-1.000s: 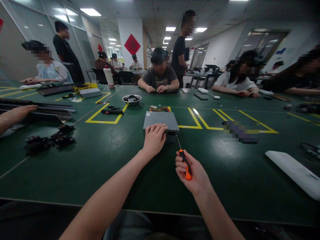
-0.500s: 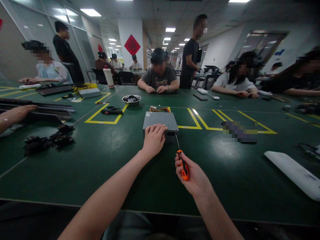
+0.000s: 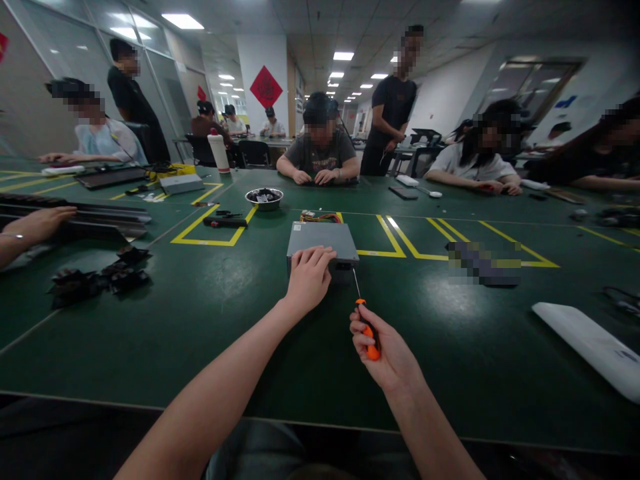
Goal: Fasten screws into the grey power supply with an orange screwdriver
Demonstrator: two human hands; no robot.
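A grey metal computer power supply (image 3: pixel 325 237) lies on the green table in front of me, its bundle of coloured wires (image 3: pixel 320 217) at the far side. My left hand (image 3: pixel 311 275) grips its near edge, fingers laid side by side over the top; the thumb is mostly hidden. In my right hand (image 3: pixel 387 347) is an orange and black screwdriver (image 3: pixel 371 340), fingers wrapped round the handle. Its thin shaft points up and away to the near right corner of the power supply. Whether the tip sits in a screw is too small to tell.
A metal bowl (image 3: pixel 264 198) with dark bits stands beyond. Black tools (image 3: pixel 225 220) lie inside yellow tape. Dark crumpled pieces (image 3: pixel 75 285) and a co-worker's hand (image 3: pixel 43 224) are at left. A white long object (image 3: pixel 590 347) lies at right. Other people sit around the table.
The screwdriver handle has turned a little within my right hand's fingers. My left hand stays on the power supply. The whole view has shifted slightly.
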